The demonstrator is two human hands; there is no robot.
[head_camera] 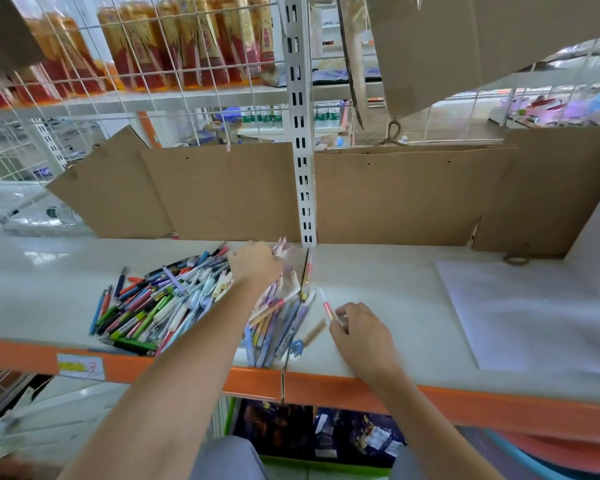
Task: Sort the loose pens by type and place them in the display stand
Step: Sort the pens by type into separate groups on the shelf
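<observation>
A big heap of loose pens (153,303) in many colours lies on the white shelf (388,292), left of centre. A smaller spread of pastel pens (278,323) lies beside it toward the middle. My left hand (255,263) reaches over the far end of the heap and grips a few pale pens whose tips stick out past the fingers. My right hand (357,327) rests on the shelf to the right of the pastel pens and pinches a pink-and-white pen (326,306). No display stand is in view.
Cardboard panels (222,192) line the back of the shelf around a white slotted upright (303,161). A white sheet (527,313) lies at the right. The shelf's orange front edge (361,386) runs below my arms. Bottled goods stand behind wire mesh above.
</observation>
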